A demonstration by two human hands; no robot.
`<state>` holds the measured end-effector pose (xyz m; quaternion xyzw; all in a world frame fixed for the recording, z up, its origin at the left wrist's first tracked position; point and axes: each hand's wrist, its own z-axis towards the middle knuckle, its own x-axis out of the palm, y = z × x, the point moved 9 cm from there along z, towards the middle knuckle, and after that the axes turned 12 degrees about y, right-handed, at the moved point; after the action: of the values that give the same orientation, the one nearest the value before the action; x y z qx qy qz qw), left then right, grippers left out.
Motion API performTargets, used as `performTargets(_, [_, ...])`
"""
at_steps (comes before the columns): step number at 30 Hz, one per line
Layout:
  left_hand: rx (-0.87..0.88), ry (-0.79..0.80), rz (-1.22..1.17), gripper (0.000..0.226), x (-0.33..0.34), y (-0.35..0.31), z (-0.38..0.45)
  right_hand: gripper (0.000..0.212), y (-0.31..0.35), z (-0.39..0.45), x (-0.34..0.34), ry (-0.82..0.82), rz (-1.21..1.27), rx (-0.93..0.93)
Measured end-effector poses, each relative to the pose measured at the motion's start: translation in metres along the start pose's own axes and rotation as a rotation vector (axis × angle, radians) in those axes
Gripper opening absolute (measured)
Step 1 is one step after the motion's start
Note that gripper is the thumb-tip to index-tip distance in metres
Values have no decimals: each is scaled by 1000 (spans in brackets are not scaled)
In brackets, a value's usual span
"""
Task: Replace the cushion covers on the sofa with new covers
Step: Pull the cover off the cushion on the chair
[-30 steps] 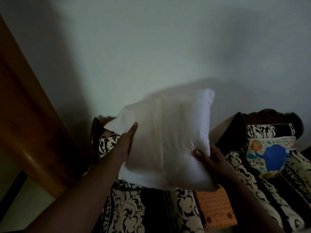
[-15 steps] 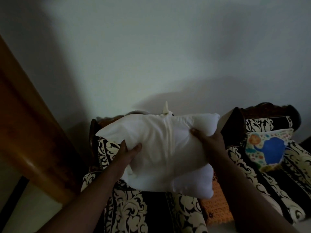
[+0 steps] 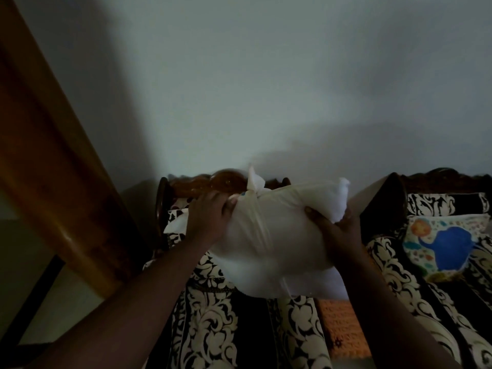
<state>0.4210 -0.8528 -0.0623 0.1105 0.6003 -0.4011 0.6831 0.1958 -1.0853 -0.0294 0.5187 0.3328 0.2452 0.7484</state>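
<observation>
Head view. One bare white cushion (image 3: 277, 241), soft and puffy with a raised seam running down its middle, is held in the air above the sofa (image 3: 210, 328). The sofa upholstery is black fabric with a cream scroll pattern; its back rail is carved, glossy dark wood.

Two hands are on the cushion. The left hand (image 3: 206, 218) grips its upper left part, fingers curled into the bunched fabric. The right hand (image 3: 336, 227) grips the right side, thumb pressed into the front face; the other fingers are hidden behind the cushion.

One covered cushion (image 3: 442, 247), cream with a blue shape and an orange shape, leans on the sofa at the right. One flat orange textured cloth (image 3: 339, 328) lies on the seat below the white cushion. A wooden beam (image 3: 48, 161) slants at the left.
</observation>
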Motion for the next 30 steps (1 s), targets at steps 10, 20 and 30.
performTargets(10, [-145, 64, 8, 39, 17, 37, -16, 43, 5, -8, -21, 8, -126, -79])
performTargets(20, [-403, 427, -303, 45, 55, 70, -36, 42, 15, -14, -30, -7, -160, -108])
performTargets(30, [-291, 236, -647, 47, 37, 23, -29, 87, -5, -10, -5, 34, -264, 179])
